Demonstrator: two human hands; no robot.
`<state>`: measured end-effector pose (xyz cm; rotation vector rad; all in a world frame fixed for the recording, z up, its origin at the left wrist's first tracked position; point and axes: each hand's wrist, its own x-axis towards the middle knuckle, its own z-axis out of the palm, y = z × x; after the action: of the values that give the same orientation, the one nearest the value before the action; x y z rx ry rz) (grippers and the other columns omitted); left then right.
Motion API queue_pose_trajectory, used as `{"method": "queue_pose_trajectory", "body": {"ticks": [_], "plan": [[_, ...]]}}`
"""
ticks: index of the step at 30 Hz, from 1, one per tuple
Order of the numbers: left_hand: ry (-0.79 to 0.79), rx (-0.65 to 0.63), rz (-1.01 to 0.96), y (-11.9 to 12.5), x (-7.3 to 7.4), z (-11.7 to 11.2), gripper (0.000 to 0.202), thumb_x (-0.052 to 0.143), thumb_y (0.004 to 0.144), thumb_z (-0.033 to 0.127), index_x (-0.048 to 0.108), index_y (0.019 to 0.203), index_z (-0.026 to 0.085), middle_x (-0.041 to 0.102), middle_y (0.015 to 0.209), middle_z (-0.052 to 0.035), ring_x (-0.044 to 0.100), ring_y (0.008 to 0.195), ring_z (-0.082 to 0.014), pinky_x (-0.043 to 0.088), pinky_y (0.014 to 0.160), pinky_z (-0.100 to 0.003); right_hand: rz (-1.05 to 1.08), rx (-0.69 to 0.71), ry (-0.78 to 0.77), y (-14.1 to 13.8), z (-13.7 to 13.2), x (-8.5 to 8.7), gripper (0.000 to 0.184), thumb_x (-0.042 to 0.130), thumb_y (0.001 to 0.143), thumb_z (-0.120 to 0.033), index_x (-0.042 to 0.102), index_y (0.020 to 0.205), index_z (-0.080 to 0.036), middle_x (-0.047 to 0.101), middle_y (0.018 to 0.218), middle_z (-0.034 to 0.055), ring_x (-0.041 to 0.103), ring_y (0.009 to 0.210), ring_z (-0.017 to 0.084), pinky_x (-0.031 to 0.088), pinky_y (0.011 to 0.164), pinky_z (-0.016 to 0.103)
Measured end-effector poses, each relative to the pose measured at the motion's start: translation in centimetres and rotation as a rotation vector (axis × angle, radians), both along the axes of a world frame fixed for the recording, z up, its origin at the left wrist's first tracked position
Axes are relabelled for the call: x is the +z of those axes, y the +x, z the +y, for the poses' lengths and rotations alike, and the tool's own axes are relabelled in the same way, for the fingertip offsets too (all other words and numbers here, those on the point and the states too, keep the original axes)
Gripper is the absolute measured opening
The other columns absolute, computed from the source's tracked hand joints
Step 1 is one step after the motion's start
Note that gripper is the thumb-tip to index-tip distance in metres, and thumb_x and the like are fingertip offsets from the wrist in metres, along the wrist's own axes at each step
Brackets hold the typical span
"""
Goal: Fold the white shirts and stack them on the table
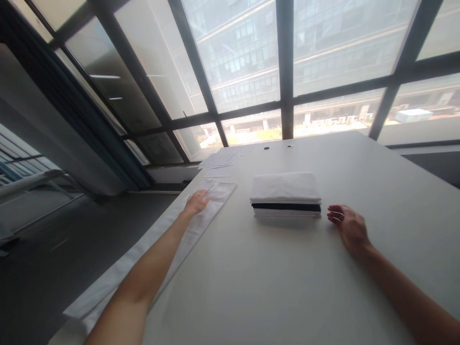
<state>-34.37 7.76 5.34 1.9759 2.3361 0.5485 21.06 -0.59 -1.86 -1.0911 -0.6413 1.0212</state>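
A long strip of folded white cloth (219, 190) lies along the left edge of the table and hangs partly over it. My left hand (197, 201) is on its far part, with the fingers bent closely together and closed on the fabric, which is wrinkled at the fingertips. In the middle of the table sits a neat stack of folded cloths (284, 187), white above and below with a black layer between. Just to the right of this stack is my right hand (349, 227). Its fingers are loosely curved and apart, holding nothing and not touching the stack.
Several white paper sheets (218, 160) lie at the far left corner of the white table (280, 282). Two dark round holes (266, 148) show near its far edge. Large framed windows (247, 57) stand behind, and a dark curtain (82, 105) hangs at left above grey floor.
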Motion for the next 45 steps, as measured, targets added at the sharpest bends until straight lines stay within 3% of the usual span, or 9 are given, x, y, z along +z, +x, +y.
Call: {"method": "queue_pose_trajectory", "body": {"ticks": [9,16,19,23,28,32,34,37,45], "plan": [[-0.176,0.063,0.215,-5.3,-4.0,-8.6,0.062,0.034,0.098,0.060,0.042,0.153,0.032,0.032,0.163,-0.0074,0.023,0.151,-0.0359,0.017,0.116,-0.066,-0.038,-0.001,0.004,-0.1,-0.1,0.1,0.028,0.063,0.076,-0.042,0.071,0.078,-0.015,0.070,0.084,0.0063,0.064,0.068,0.015,0.055,0.061,0.026],[-0.217,0.202,0.233,-4.1,-2.3,-7.9,0.063,0.038,0.097,0.056,0.042,0.153,0.027,0.031,0.163,-0.0125,0.025,0.149,-0.0395,0.023,0.112,-0.069,-0.015,-0.004,0.019,-0.1,0.0,-0.1,0.027,0.063,0.075,-0.042,0.071,0.077,-0.016,0.071,0.083,0.0062,0.064,0.068,0.015,0.055,0.061,0.028],[0.020,0.102,0.294,1.0,0.3,-6.6,0.058,0.045,0.096,0.041,0.044,0.150,0.019,0.043,0.156,-0.0155,0.036,0.144,-0.0358,0.028,0.115,-0.060,0.000,-0.007,0.022,-0.1,0.2,-0.1,0.027,0.063,0.075,-0.042,0.071,0.075,-0.016,0.070,0.081,0.0065,0.064,0.066,0.016,0.055,0.059,0.028],[0.335,-0.455,0.239,13.0,3.9,-5.1,0.048,0.048,0.098,0.039,0.051,0.142,0.021,0.055,0.144,-0.0107,0.048,0.134,-0.0265,0.036,0.115,-0.043,0.002,-0.004,0.024,0.0,0.3,-0.3,0.027,0.063,0.075,-0.041,0.070,0.075,-0.016,0.070,0.081,0.0063,0.064,0.066,0.016,0.054,0.058,0.028],[0.307,-0.888,0.275,26.0,5.3,-3.3,0.046,0.058,0.095,0.047,0.059,0.136,0.024,0.057,0.135,-0.0103,0.051,0.126,-0.0265,0.044,0.106,-0.042,0.056,0.007,0.035,0.0,0.1,-0.1,0.028,0.065,0.075,-0.044,0.070,0.076,-0.016,0.070,0.080,0.0060,0.065,0.065,0.016,0.055,0.059,0.028],[0.171,-1.059,0.296,29.0,4.9,-1.2,0.046,0.062,0.094,0.046,0.059,0.137,0.031,0.052,0.144,-0.0080,0.048,0.131,-0.0268,0.045,0.105,-0.040,0.101,0.024,0.037,-0.1,0.0,0.4,0.032,0.067,0.075,-0.049,0.070,0.075,-0.017,0.070,0.079,0.0056,0.063,0.062,0.015,0.054,0.057,0.028],[0.135,-0.989,0.139,28.9,5.3,0.2,0.029,0.059,0.096,0.041,0.068,0.121,0.029,0.064,0.128,-0.0057,0.059,0.116,-0.0236,0.048,0.098,-0.036,0.108,0.034,0.035,-0.1,0.0,0.6,0.033,0.068,0.074,-0.050,0.070,0.075,-0.017,0.070,0.080,0.0055,0.064,0.061,0.015,0.054,0.056,0.027],[0.202,-0.707,-0.142,27.9,7.3,2.6,0.025,0.057,0.096,0.040,0.072,0.092,0.020,0.071,0.090,-0.0066,0.065,0.086,-0.0226,0.050,0.085,-0.036,0.115,0.042,0.028,-0.1,0.2,0.6,0.033,0.069,0.074,-0.050,0.070,0.075,-0.017,0.070,0.081,0.0057,0.064,0.063,0.015,0.055,0.057,0.027],[0.421,-0.183,-0.567,19.1,16.7,6.7,0.029,0.061,0.092,0.035,0.067,0.076,0.012,0.066,0.071,-0.0079,0.059,0.066,-0.0197,0.049,0.064,-0.032,0.120,0.060,0.020,0.3,0.6,0.1,0.033,0.066,0.077,-0.048,0.070,0.075,-0.016,0.070,0.080,0.0063,0.064,0.063,0.015,0.055,0.058,0.027]]}}
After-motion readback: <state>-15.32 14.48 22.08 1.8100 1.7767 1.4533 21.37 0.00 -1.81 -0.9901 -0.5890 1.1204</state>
